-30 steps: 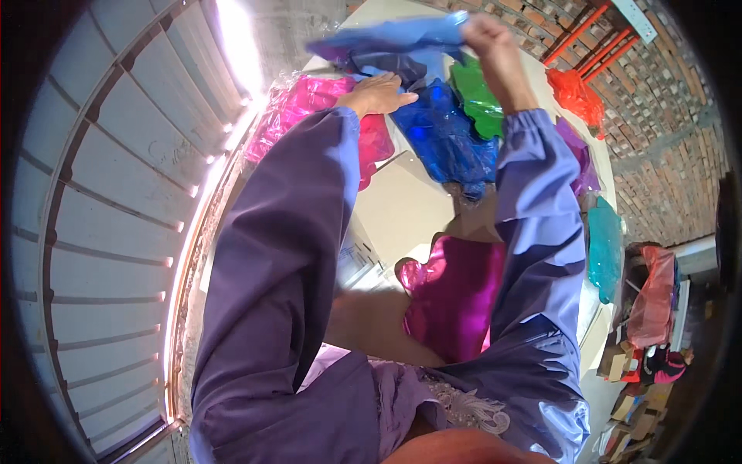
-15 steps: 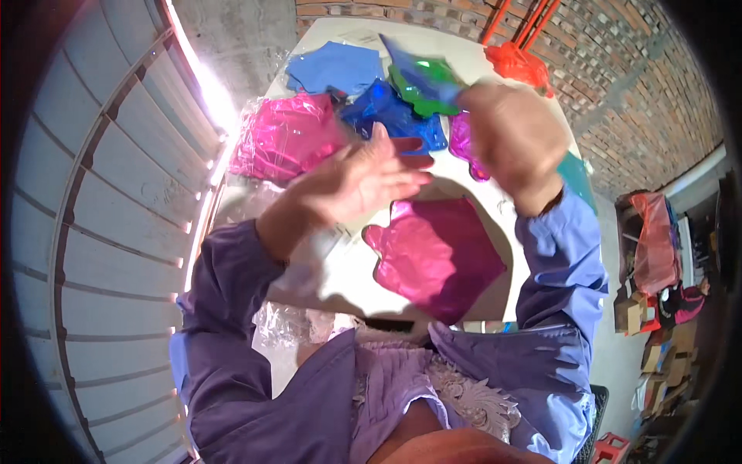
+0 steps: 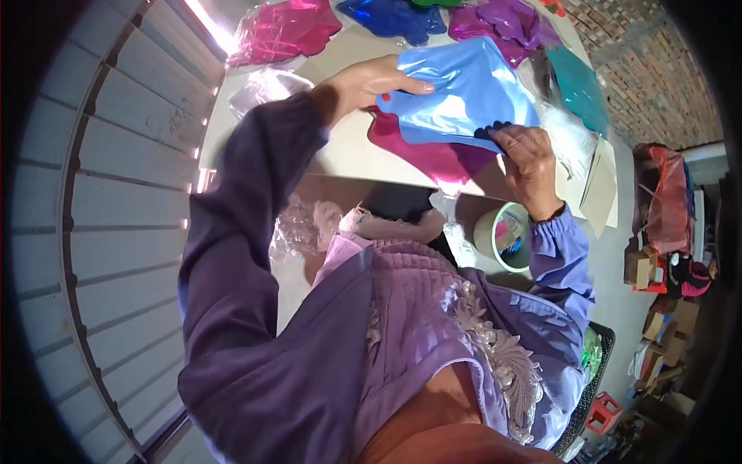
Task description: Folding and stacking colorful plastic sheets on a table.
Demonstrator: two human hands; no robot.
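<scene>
A light-blue foil piece (image 3: 456,85) partly covers a magenta foil piece (image 3: 433,161) at the bench (image 3: 340,151) — its left edge in the left hand's grip (image 3: 371,83), its lower right corner pinched by the right hand (image 3: 530,161).

A workshop, by the look of it: bare brick wall (image 3: 653,73), ribbed panels (image 3: 131,232), cardboard boxes (image 3: 684,315), a tabletop (image 3: 340,158) spread with shiny coloured sheets (image 3: 421,155)

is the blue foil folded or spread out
Spread out: the blue foil shows a broad face between the left hand and right hand.
</scene>
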